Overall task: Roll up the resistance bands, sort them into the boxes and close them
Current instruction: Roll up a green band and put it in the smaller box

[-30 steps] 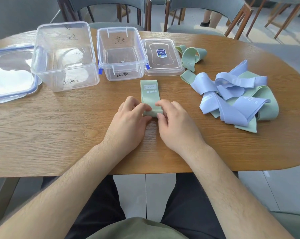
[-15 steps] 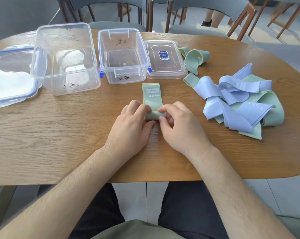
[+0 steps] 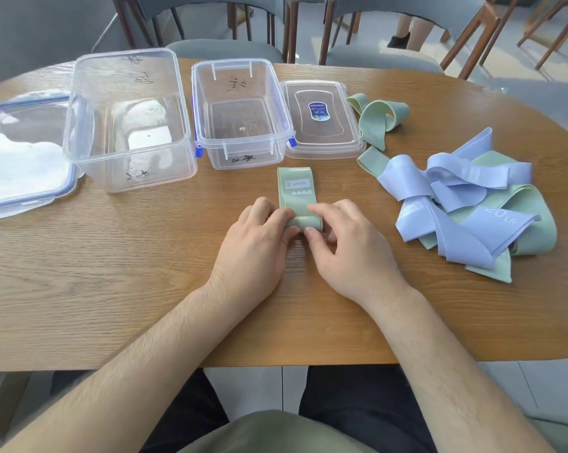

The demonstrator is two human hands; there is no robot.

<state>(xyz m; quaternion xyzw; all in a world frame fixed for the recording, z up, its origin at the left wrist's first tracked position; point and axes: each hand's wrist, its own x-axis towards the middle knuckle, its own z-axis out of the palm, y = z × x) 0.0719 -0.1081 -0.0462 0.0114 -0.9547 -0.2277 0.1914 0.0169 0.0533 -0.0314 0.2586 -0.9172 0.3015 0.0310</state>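
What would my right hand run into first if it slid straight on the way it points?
The right hand pinches the green band, so that comes first; past it, probably the smaller clear box.

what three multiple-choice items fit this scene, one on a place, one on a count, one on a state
1. Where is the lid of the smaller box?
A) on the table, right of it
B) clipped onto it
C) on a chair
2. How many clear boxes stand open?
A) one
B) two
C) four
3. The green band held by the left hand and right hand is:
A) all flat
B) partly rolled
C) boxed

1 A: it lies by the box's right wall.
2 B: the large box and the smaller box, both lidless.
3 B: the near end is rolled, the rest flat.
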